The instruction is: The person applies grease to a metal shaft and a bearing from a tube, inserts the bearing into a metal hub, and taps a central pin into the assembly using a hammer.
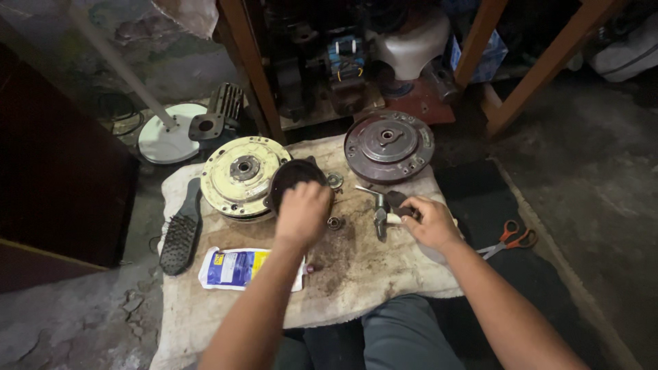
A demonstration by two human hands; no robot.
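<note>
Dim workshop floor, cracked grey concrete; a stained off-white cloth mat (pixel 356 274) is spread over it as the work surface, wooden shelf legs and dark machine parts crowding its far edge.

Far left, off the mat: a white round disc with a white pole (pixel 168 140) on bare floor, with a dark cabinet wall close by, so little room that side. At the mat's left edge lies a black bristle brush (pixel 181 236), partly overhanging the cloth. Just right of it, near the front, a flat blue-and-white plastic packet (pixel 236 267); the mat in front of the packet is bare, stained cloth.

Behind the packet sits a pale yellow round metal housing (pixel 241 175), its far rim at the mat's back edge. Touching its right side is a dark round cap-like part (pixel 291 178). The left hand (pixel 303 212) rests on this dark part from above, fingers curled down together over its near rim; how tightly it grips cannot be told. Two small metal ring bearings (pixel 335 181) lie just beside the hand.

Centre-right, the right hand (pixel 428 220) has its fingers closed around a short grey metal tool with a dark head (pixel 385 209), held just above the cloth. Behind it, a dark reddish-brown round metal plate (pixel 388 145) sits at the mat's back right corner.

Right of the mat, on dark floor matting, lie orange-handled scissors (pixel 510 238), well apart from the hand; open concrete beyond.
</note>
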